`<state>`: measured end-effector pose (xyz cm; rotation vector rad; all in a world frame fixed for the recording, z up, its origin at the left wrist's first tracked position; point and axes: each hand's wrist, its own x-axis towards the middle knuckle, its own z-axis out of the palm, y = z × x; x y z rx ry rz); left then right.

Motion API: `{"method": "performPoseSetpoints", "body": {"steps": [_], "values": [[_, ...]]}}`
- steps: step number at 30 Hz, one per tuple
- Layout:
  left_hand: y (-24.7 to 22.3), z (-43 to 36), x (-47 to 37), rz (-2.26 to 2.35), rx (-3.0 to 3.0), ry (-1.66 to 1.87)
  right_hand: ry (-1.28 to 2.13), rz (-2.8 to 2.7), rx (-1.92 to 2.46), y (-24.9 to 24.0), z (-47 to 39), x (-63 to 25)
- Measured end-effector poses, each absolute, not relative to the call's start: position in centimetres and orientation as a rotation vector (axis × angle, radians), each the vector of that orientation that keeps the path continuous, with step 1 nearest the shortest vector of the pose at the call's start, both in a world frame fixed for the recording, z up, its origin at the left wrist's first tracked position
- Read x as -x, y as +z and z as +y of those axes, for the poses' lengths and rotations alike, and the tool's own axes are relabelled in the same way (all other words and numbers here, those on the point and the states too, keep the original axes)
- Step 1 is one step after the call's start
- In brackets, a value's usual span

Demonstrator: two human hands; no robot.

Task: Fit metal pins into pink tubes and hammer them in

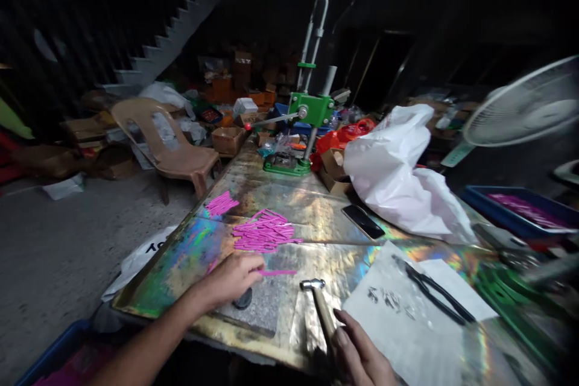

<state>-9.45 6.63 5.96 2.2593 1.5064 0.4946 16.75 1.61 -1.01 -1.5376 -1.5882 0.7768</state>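
Observation:
My left hand (235, 277) is closed on a thin pink stick (281, 272), over a grey stone slab (265, 310). A dark round piece (243, 299) lies on the slab beneath that hand. Near the table's front edge my right hand (355, 350) is closed round the wooden handle of a hammer (322, 307), its metal head pointing away from me. Beyond the slab lies a pile of pink sticks (262, 232), with a smaller bunch (221, 204) further left. Small metal pieces (389, 300) and black-handled pliers (436, 292) rest on white paper (407, 338) at the right.
A phone (362, 221) lies beside a big white bag (398, 169). At the table's far end stands a green press (310, 110). On the right are a blue tray (520, 232), green metal equipment (511, 301) and a fan (527, 105). A plastic chair (176, 145) stands left.

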Motion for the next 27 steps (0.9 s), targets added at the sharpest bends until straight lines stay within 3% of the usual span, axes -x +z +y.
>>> {"method": "performPoseSetpoints", "body": {"steps": [7, 14, 19, 21, 25, 27], "values": [[4.5, 2.2, 5.7, 1.258, -2.107, 0.594, 0.981, -1.730, 1.299, 2.4, 0.6, -14.1], [1.5, 2.4, 2.4, 1.097, -1.150, 1.065, 1.412, -1.189, 1.191, 1.0, 0.1, -13.6], [1.1, 1.7, -1.1, 1.045, -0.799, 1.055, 1.445, -1.069, 1.093, -0.3, -0.2, -12.6], [1.2, 1.5, -1.6, 1.075, -0.777, 1.025, 1.371, -1.197, 1.145, -0.8, 0.2, -13.5], [1.1, 2.0, -0.8, 1.190, -0.754, 1.079, 0.642, -1.730, 1.576, -2.1, 3.2, -18.8], [0.9, 2.3, -0.4, 1.216, -0.767, 1.086, 0.518, -1.803, 1.644, -2.8, 5.6, -21.8]]}}
